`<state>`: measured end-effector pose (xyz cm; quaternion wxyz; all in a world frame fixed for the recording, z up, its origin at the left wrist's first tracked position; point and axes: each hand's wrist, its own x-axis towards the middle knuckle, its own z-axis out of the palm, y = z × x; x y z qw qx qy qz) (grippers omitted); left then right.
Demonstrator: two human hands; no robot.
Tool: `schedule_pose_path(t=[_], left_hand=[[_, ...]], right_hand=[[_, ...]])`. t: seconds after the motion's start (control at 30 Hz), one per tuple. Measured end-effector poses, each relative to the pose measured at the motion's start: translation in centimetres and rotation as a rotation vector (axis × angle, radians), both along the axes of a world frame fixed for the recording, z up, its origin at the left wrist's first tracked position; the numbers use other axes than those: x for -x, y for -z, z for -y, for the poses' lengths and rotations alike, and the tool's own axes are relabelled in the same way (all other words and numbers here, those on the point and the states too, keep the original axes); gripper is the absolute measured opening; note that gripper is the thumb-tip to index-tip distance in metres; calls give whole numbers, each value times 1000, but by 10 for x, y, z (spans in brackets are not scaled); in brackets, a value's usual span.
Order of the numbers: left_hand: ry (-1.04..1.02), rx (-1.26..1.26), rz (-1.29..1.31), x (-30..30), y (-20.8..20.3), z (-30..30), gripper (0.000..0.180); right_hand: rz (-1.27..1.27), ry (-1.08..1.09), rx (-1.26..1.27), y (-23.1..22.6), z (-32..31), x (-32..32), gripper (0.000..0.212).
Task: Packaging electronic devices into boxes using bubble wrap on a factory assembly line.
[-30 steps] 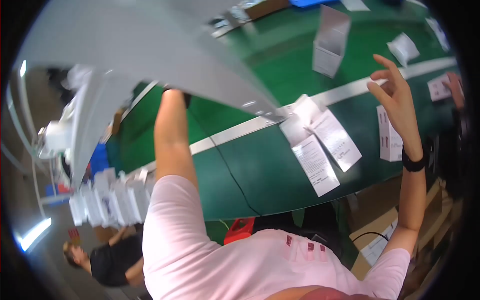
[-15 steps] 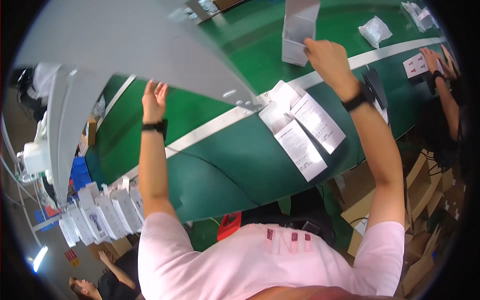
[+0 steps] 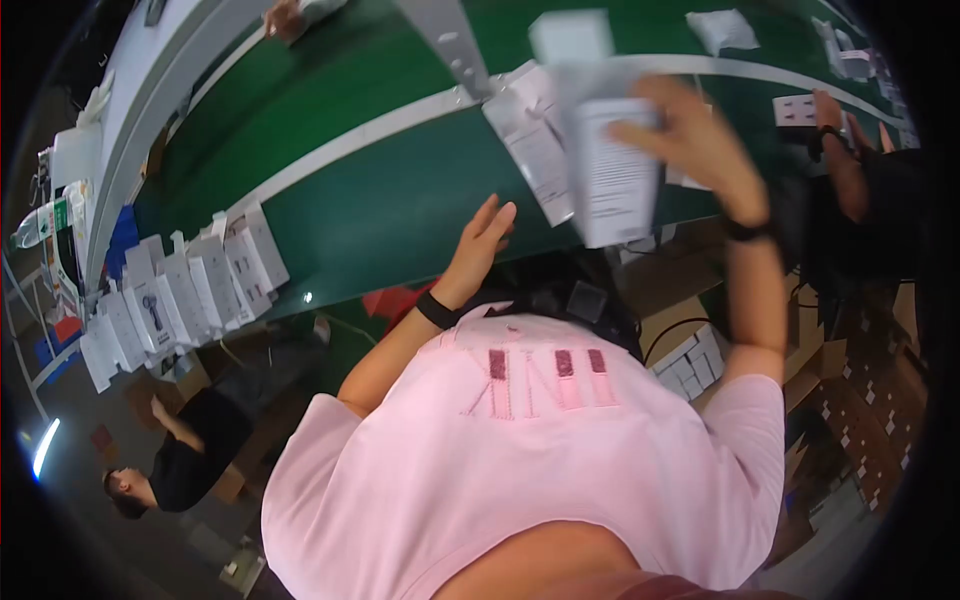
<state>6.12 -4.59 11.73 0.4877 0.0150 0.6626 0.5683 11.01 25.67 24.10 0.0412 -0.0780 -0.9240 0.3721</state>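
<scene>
My right hand (image 3: pixel 695 135) grips a white carton (image 3: pixel 615 185) by its right side. The carton is smeared by motion, its upper flap stands raised, and small print covers the side toward me. Part of another white carton (image 3: pixel 540 160) lies on the green bench just left of it; more white card shows behind the held one. Close to the bench's front edge, my left hand (image 3: pixel 482 245) is open and empty, fingers stretched toward the held carton.
Several white cartons (image 3: pixel 205 290) stand in a row at the bench's left end. A metal bracket (image 3: pixel 450 45) rises beyond the rail. A clear plastic bag (image 3: pixel 722 32) lies far right, near a co-worker's hand (image 3: pixel 828 110) at a white box. Cardboard boxes (image 3: pixel 690 350) fill the lower right.
My right hand has brought the carton nearer from beyond the rail. My left hand has come down from the far left toward my body. The view has shifted.
</scene>
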Motion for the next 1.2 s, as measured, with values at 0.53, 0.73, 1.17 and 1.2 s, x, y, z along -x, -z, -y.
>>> schedule_pose_path(t=[0.53,0.73,1.17,1.2], left_hand=[[-200,-136,60,12,48,-64,50],[-274,124,-69,16,45,-31,90],[-181,-140,-339,5,-106,-42,69],[-160,-223,-236,9,-108,-51,75]], right_hand=[[373,162,711,196,56,-37,85],[-290,777,169,161,-128,53,117],[-173,998,876,205,-223,80,71],[-314,863,991,170,-176,71,66]])
